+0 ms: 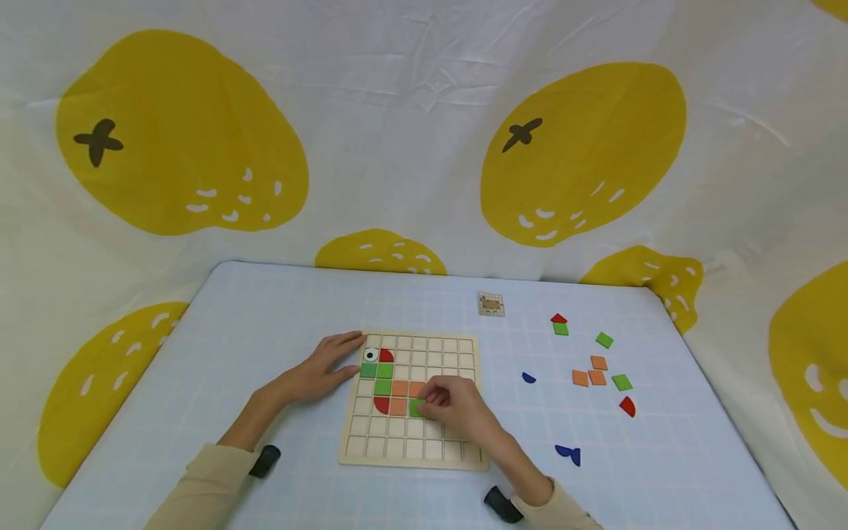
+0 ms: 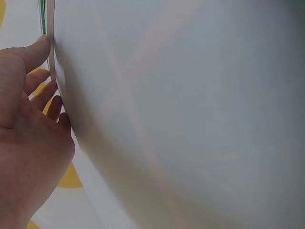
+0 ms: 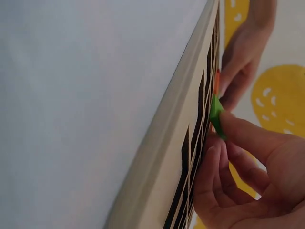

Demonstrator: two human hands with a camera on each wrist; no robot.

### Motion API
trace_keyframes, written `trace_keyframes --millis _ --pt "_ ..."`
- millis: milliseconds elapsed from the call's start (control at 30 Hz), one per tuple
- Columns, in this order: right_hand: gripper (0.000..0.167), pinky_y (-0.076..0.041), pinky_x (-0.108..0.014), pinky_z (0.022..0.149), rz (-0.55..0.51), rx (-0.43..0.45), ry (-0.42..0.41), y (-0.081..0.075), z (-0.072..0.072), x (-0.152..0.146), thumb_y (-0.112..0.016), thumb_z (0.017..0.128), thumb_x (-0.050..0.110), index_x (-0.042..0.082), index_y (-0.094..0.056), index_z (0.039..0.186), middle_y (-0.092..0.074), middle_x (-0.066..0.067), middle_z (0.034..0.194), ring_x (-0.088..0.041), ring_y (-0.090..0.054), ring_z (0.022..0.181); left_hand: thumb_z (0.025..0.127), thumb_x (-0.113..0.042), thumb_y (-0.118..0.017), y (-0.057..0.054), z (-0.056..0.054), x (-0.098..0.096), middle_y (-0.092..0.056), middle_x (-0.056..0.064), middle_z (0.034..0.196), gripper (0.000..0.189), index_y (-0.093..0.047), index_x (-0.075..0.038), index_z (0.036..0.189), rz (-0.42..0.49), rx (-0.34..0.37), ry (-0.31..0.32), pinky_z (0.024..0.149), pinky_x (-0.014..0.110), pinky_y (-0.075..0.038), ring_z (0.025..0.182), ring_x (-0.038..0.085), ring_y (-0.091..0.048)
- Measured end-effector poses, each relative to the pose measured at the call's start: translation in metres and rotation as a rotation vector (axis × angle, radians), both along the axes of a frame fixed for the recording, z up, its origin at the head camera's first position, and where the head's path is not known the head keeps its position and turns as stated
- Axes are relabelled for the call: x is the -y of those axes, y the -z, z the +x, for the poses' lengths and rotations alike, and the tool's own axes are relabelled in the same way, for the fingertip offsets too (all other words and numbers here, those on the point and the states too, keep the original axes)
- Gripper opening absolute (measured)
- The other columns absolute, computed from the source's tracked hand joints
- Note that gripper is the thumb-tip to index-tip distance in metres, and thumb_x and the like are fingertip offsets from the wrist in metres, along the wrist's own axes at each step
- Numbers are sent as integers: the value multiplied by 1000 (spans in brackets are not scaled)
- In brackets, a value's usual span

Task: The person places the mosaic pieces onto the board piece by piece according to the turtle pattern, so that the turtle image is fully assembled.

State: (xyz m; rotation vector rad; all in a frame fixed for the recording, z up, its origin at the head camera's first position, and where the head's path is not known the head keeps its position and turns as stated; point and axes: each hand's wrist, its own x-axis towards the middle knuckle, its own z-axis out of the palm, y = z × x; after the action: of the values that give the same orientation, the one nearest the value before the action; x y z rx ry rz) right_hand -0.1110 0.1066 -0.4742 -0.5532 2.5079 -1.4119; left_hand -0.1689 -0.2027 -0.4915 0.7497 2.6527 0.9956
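Note:
A wooden grid board (image 1: 377, 447) lies on the table with several coloured tiles set in its cells: a white eye tile (image 1: 371, 355), red quarter-round tiles (image 1: 381, 405), green squares (image 1: 384, 371) and orange squares (image 1: 400, 388). My right hand (image 1: 457, 405) pinches a green square tile (image 1: 416, 408) between thumb and fingers, over the cell right of the lower orange tile. In the right wrist view that green tile (image 3: 217, 117) is tilted against the board face. My left hand (image 1: 321, 370) rests at the board's upper left edge, fingers extended, thumb (image 2: 40, 50) touching the rim.
Right of the board lie loose orange squares (image 1: 580, 377), green squares (image 1: 622, 382), a red triangle (image 1: 559, 318), a red quarter-round (image 1: 628, 406) and blue half-rounds (image 1: 528, 377). A small pattern card (image 1: 491, 304) lies behind the board. A fruit-print curtain (image 1: 397, 147) hangs behind the table.

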Motion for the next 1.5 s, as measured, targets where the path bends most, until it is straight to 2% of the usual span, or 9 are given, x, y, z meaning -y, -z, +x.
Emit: trace_keyframes --millis 133,300,533,633,933,1267,1500 --pt "4 -53 -21 67 44 -36 -6 -2 1 3 -79 90 7 6 -77 93 -69 3 85 -8 -61 74 105 -23 -61 1 0 1 -30 19 165 63 -35 -4 160 -6 1 -1 118 64 -25 150 43 -23" --pt "5 -55 -22 69 50 -92 -13 -3 3 3 -78 90 2 3 -79 95 -72 -2 91 -9 -64 78 105 -24 -61 1 1 1 -29 19 165 64 -34 -4 160 -8 5 -5 118 65 -25 150 43 -23" --pt "4 -55 -22 71 40 -65 -42 -4 -1 -2 -76 93 5 5 -78 97 -71 -1 92 -9 -64 79 105 -24 -61 3 1 3 -30 19 165 63 -35 -4 159 -8 -11 -5 118 64 -26 150 43 -24" --pt "5 -55 -23 73 53 -83 -36 -4 -4 -8 -73 96 7 6 -77 100 -72 0 94 -10 -65 82 105 -25 -61 3 1 3 -30 18 165 63 -35 -4 160 -6 -7 -6 118 64 -26 150 42 -24" --pt "6 -56 -25 77 108 -116 60 -6 -15 -36 -72 96 4 6 -73 102 -69 2 93 -13 -64 84 105 -20 -61 -1 3 0 -30 21 165 62 -35 -1 159 5 -8 4 117 66 -26 149 45 -24" --pt "7 -57 -28 79 167 -130 185 -10 -35 -71 -73 95 4 5 -73 101 -68 2 90 -13 -62 85 105 -20 -61 3 2 1 -30 20 165 62 -36 -2 159 12 -19 6 117 65 -26 149 43 -24" --pt "9 -58 -35 82 221 -187 255 -11 -46 -94 -72 96 4 2 -73 104 -69 -3 92 -16 -63 87 104 -20 -62 1 3 0 -31 20 164 62 -36 -2 159 21 -24 8 116 65 -27 148 44 -24"
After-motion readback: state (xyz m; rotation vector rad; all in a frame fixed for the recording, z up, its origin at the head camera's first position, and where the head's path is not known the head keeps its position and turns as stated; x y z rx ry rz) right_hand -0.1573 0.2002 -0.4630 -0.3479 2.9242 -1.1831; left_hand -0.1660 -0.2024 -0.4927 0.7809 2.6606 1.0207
